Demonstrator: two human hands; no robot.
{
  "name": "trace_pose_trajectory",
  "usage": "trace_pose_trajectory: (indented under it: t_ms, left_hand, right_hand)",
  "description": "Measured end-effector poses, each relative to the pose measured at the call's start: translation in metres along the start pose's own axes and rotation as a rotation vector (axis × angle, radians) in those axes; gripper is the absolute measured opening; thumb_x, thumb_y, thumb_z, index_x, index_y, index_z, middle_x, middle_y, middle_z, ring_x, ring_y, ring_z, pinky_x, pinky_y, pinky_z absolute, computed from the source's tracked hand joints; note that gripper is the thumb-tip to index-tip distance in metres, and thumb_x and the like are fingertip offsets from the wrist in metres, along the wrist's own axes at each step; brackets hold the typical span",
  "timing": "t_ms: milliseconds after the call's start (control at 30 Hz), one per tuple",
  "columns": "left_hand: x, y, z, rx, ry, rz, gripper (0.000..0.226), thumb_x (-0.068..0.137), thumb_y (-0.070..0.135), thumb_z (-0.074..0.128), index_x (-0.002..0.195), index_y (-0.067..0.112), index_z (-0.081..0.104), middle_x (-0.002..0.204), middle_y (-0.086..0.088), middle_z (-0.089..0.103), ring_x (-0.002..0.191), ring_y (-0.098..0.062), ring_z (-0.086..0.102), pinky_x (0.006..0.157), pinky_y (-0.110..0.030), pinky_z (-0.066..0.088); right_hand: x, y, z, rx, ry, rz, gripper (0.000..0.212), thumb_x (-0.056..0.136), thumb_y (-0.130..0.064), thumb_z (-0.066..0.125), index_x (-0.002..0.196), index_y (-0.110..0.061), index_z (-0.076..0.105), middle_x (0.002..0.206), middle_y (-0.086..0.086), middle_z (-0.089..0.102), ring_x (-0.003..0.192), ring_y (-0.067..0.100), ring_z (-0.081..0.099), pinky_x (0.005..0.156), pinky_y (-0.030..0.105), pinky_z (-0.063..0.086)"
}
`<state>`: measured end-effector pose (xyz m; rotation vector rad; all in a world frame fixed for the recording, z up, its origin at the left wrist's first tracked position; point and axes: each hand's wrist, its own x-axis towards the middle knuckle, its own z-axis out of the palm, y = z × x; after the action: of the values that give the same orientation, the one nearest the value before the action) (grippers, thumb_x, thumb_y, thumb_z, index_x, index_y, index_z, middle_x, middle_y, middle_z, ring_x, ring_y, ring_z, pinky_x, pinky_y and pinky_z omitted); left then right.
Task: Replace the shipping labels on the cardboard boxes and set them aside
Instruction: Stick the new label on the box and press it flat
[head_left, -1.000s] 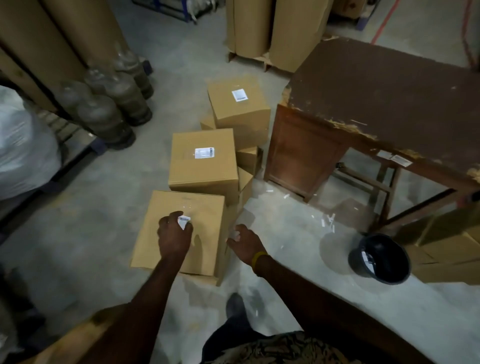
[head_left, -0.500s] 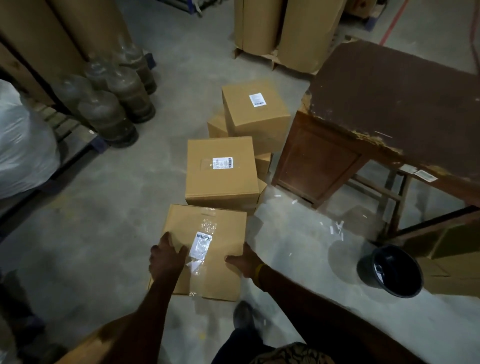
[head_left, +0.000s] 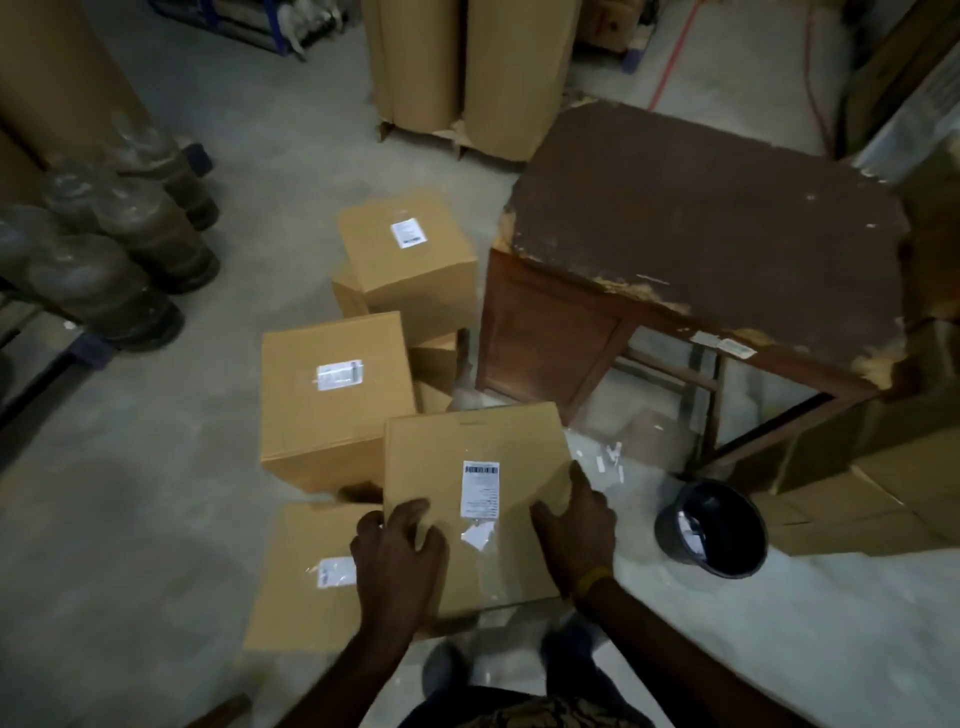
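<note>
While both my hands are on the nearest cardboard box (head_left: 441, 467), I hold it up in front of me, its top face turned toward the camera. My left hand (head_left: 400, 551) grips the box's left edge, fingers (head_left: 410, 512) curled over onto the top face, and my right hand (head_left: 574, 525) clasps the right edge, thumb lying up along the side and the other fingers bent round the cardboard; a yellow band (head_left: 592, 578) sits on that wrist. On the box's top a white shipping label (head_left: 480, 489) with a barcode stands upright near the middle, and just below it is a small torn scrap of white paper (head_left: 478, 535) under a patch of clear tape. A second box (head_left: 296, 577) lies on the concrete floor under and to the left of the one I hold, its own label (head_left: 335, 571) partly hidden behind my left hand. Beyond it stands a third box (head_left: 332, 410) with a shiny taped label, and farther off a fourth box (head_left: 410, 260) with a white label rests on other cartons. To the right is a worn brown wooden table (head_left: 701, 234) with two stickers on its front edge, and near my right hand a black bucket (head_left: 711, 527) sits on the floor with white scraps inside. Large water jugs (head_left: 119, 249) crowd the left side.
</note>
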<state>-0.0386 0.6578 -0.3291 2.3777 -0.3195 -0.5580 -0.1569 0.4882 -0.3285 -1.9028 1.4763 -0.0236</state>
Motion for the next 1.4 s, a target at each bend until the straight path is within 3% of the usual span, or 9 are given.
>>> trace_pose_trajectory:
  t_ms: [133, 267, 467, 600, 700, 767, 933, 1233, 1400]
  left_hand:
    - [0.0, 0.101, 0.02, -0.048, 0.027, 0.17, 0.037, 0.083, 0.023, 0.073, 0.118, 0.029, 0.071, 0.127, -0.013, 0.052, 0.121, -0.032, 0.049, 0.099, -0.028, 0.034]
    - [0.007, 0.209, 0.034, -0.085, 0.103, 0.303, 0.06, 0.067, 0.058, 0.048, 0.115, 0.033, 0.072, 0.128, -0.011, 0.054, 0.116, -0.03, 0.052, 0.101, -0.03, 0.037]
    - [0.019, 0.35, 0.065, -0.051, 0.142, 0.46, 0.037, 0.085, 0.029, 0.072, 0.121, 0.035, 0.069, 0.132, -0.012, 0.052, 0.125, -0.031, 0.045, 0.103, -0.034, 0.034]
    - [0.04, 0.418, 0.107, -0.073, 0.133, 0.502, 0.034, 0.087, 0.037, 0.068, 0.121, 0.037, 0.068, 0.136, -0.01, 0.05, 0.126, -0.032, 0.045, 0.107, -0.041, 0.039]
    - [0.061, 0.455, 0.135, -0.036, 0.136, 0.542, 0.037, 0.081, 0.048, 0.061, 0.115, 0.038, 0.07, 0.126, -0.01, 0.057, 0.121, -0.031, 0.05, 0.109, -0.037, 0.032]
    - [0.076, 0.475, 0.153, -0.01, 0.106, 0.53, 0.029, 0.084, 0.036, 0.067, 0.113, 0.037, 0.071, 0.121, -0.009, 0.059, 0.12, -0.03, 0.051, 0.102, -0.029, 0.022]
    - [0.136, 0.518, 0.188, -0.021, 0.055, 0.595, 0.023, 0.082, 0.032, 0.069, 0.105, 0.037, 0.073, 0.117, -0.008, 0.061, 0.112, -0.03, 0.054, 0.097, -0.036, 0.044]
    - [0.278, 0.6, 0.264, 0.099, -0.14, 0.696, 0.025, 0.073, 0.043, 0.066, 0.097, 0.039, 0.072, 0.105, -0.002, 0.067, 0.105, -0.027, 0.061, 0.097, -0.034, 0.045]
    - [0.338, 0.642, 0.296, 0.231, -0.324, 0.879, 0.025, 0.075, 0.039, 0.067, 0.099, 0.04, 0.071, 0.114, 0.001, 0.064, 0.113, -0.024, 0.057, 0.103, -0.034, 0.039]
  right_hand:
    - [0.043, 0.014, -0.088, 0.05, 0.109, -0.08, 0.074, 0.082, -0.041, 0.073, 0.149, -0.028, 0.043, 0.127, 0.016, 0.059, 0.112, 0.037, 0.056, 0.094, 0.043, 0.049]
    - [0.079, 0.017, -0.182, 0.182, 0.187, -0.175, 0.076, 0.081, -0.043, 0.072, 0.149, -0.027, 0.043, 0.123, 0.014, 0.062, 0.111, 0.034, 0.058, 0.095, 0.049, 0.05]
    - [0.138, 0.021, -0.306, 0.219, 0.365, -0.291, 0.081, 0.077, -0.055, 0.06, 0.15, -0.022, 0.044, 0.13, 0.013, 0.063, 0.118, 0.031, 0.058, 0.099, 0.046, 0.049]
    - [0.184, 0.029, -0.356, 0.202, 0.396, -0.255, 0.079, 0.083, -0.057, 0.058, 0.153, -0.025, 0.038, 0.129, 0.015, 0.063, 0.117, 0.034, 0.058, 0.104, 0.048, 0.045]
    - [0.217, 0.031, -0.376, 0.199, 0.442, -0.209, 0.071, 0.09, -0.044, 0.065, 0.152, -0.023, 0.039, 0.13, 0.017, 0.063, 0.118, 0.037, 0.056, 0.106, 0.048, 0.041]
    - [0.237, 0.031, -0.385, 0.193, 0.454, -0.171, 0.07, 0.09, -0.043, 0.066, 0.152, -0.022, 0.041, 0.131, 0.017, 0.062, 0.12, 0.038, 0.055, 0.107, 0.047, 0.04]
    - [0.287, 0.024, -0.398, 0.158, 0.462, -0.081, 0.07, 0.09, -0.047, 0.063, 0.152, -0.024, 0.04, 0.131, 0.015, 0.063, 0.121, 0.037, 0.055, 0.107, 0.047, 0.04]
    - [0.382, -0.006, -0.38, 0.204, 0.396, 0.152, 0.076, 0.09, -0.052, 0.059, 0.156, -0.027, 0.029, 0.136, 0.016, 0.057, 0.123, 0.037, 0.053, 0.107, 0.048, 0.041]
    - [0.388, -0.024, -0.357, 0.214, 0.351, 0.24, 0.083, 0.087, -0.057, 0.06, 0.157, -0.026, 0.027, 0.136, 0.018, 0.049, 0.125, 0.034, 0.048, 0.107, 0.041, 0.041]
